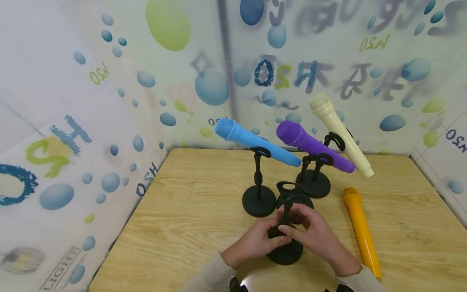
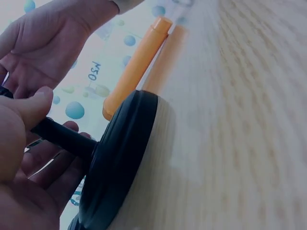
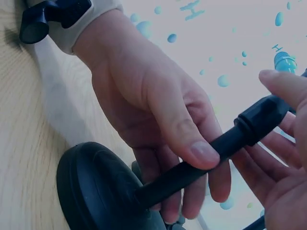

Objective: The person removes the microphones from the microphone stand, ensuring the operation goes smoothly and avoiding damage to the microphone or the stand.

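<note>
Both hands hold a black microphone stand [image 1: 285, 253], its round base near the table's front and its clip bare of any microphone. My left hand [image 1: 255, 239] curls thumb and fingers around the upper pole by the collar, as the right wrist view shows. Lower down, my right hand [image 3: 158, 100] pinches the pole between thumb and fingers. In the left wrist view the base [image 2: 122, 153] is tilted on edge beside the wood surface. An orange microphone [image 1: 362, 231] lies on the table to the right of my right hand.
Behind the hands, a blue microphone [image 1: 255, 141], a purple microphone [image 1: 313, 145] and a cream microphone [image 1: 343, 134] sit tilted in black stands. Their bases stand close together on the wooden table [image 1: 189, 202]. A patterned sheet [image 1: 175, 81] encloses the back and sides.
</note>
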Demonstrator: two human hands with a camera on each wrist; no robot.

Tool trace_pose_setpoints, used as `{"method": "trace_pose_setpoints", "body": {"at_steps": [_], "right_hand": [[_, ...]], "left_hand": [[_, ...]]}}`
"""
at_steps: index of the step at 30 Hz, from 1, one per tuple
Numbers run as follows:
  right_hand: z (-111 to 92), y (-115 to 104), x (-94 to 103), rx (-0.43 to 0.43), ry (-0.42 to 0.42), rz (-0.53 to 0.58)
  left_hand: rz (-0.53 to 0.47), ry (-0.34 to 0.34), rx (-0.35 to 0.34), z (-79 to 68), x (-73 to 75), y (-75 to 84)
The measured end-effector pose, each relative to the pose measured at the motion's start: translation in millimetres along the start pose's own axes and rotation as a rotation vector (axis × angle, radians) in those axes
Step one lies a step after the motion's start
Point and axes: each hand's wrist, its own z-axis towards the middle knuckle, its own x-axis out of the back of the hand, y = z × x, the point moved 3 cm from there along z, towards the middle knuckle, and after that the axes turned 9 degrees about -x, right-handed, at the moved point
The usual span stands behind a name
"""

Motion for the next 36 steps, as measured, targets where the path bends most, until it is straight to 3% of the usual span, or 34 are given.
{"method": "trace_pose_setpoints", "body": {"at_steps": [5, 13, 36], "right_hand": [[-0.5, -1.1, -2.3, 0.038, 0.048, -0.013], [-1.4, -1.5, -3.6, 0.073, 0.068, -0.016], [-5.9, -1.2, -1.8, 0.078, -0.068, 0.073]], "left_hand": [[-0.035, 0.022, 0.034, 0.2, -1.2, 2.2], [-0.049, 0.040, 0.031, -0.7, -2.3, 3.1], [-0.048, 0.037, 0.033, 0.7, -3.2, 5.2]]}}
